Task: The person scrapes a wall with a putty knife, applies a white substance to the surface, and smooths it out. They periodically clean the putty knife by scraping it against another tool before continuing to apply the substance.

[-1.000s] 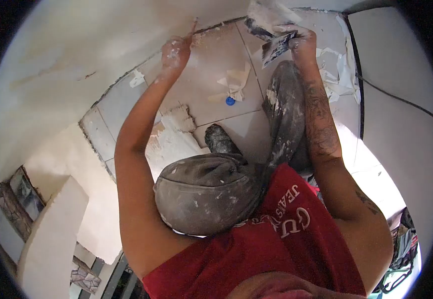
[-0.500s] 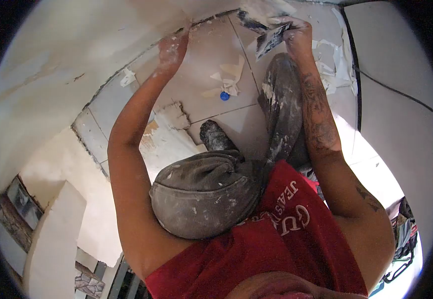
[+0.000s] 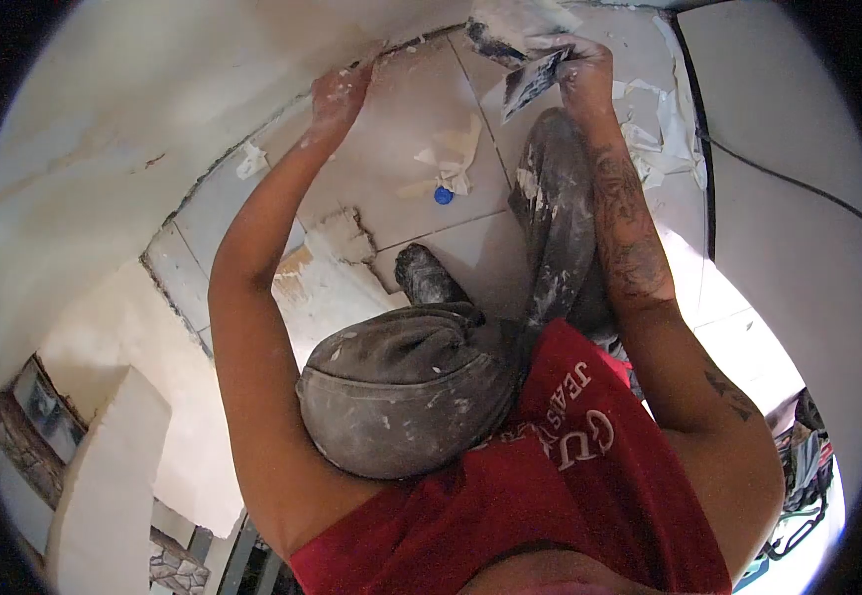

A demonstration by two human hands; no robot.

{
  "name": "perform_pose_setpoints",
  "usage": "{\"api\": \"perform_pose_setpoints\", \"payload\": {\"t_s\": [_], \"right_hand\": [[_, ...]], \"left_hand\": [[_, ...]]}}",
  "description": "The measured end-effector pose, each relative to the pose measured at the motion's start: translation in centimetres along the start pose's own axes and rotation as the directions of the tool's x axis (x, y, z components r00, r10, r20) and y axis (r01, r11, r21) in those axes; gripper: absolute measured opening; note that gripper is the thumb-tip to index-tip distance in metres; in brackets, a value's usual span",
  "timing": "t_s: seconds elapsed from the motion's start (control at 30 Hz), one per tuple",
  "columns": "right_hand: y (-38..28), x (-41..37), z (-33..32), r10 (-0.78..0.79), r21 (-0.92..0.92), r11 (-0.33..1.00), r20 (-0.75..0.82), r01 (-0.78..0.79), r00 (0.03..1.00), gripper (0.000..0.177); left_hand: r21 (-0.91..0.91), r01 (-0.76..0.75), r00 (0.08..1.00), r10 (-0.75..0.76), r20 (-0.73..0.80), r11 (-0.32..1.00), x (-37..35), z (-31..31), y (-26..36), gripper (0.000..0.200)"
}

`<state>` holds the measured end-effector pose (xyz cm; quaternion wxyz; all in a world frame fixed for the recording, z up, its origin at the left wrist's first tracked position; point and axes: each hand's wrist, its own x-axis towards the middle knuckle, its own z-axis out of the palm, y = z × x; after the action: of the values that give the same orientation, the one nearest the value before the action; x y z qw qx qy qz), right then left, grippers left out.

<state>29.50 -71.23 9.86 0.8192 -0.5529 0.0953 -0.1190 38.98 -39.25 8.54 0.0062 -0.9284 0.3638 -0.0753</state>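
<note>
Head view: the R hand point(image 3: 584, 71) is up top, right of centre, w/ its fingers closed on a dark-and-white flat blade point(image 3: 533, 86). The blade slants down & left from the fingers, its free end out over the floor tiles point(image 3: 411, 114). Just above it, close by the knuckles, is a white-coated flat piece point(image 3: 520, 18) w/ a dark edge; can't tell if it's a 2nd tool or part of the same one. White smears on both hands.

L hand point(image 3: 340, 96) is at the foot of the pale wall point(image 3: 143, 109), upper left, well apart from the blade. Its fingers are bunched nr the dark gap btwn wall & tiles; tips blurred, so can't tell if they're pressed together or pinching anything.

Blue cap point(image 3: 443, 195) lies on the tiles btwn the arms, just beside pale scraps point(image 3: 459, 159). More torn white scraps point(image 3: 654, 139) lie right of the R forearm, by the black edge strip point(image 3: 703, 149).

Bare tile runs btwn the two hands. The bent R leg point(image 3: 555, 198) comes up close below the blade; the dark shoe point(image 3: 428, 276) sits lower, nr a ragged pale sheet point(image 3: 322, 288).
</note>
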Motion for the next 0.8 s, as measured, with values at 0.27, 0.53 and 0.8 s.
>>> {"api": "perform_pose_setpoints", "payload": {"t_s": [0.27, 0.53, 0.8], "right_hand": [[-0.2, -0.2, 0.5, 0.011, 0.018, 1.000, 0.018, -0.012, 1.000, 0.043], [0.6, 0.1, -0.2, 0.107, -0.217, 0.972, 0.085, -0.086, 0.991, 0.043], [-1.0, -0.3, 0.8, 0.035, -0.140, 0.990, 0.017, -0.033, 0.999, 0.049]], "left_hand": [[0.129, -0.083, 0.996, 0.084, -0.001, 0.988, -0.4, 1.0, -2.7, 0.039], [0.391, -0.085, 0.980, 0.005, 0.200, 0.916, 0.3, -5.6, -2.6, 0.070], [0.452, -0.131, 0.991, 0.127, 0.039, 0.882, 2.9, -6.0, -1.7, 0.073]]}}
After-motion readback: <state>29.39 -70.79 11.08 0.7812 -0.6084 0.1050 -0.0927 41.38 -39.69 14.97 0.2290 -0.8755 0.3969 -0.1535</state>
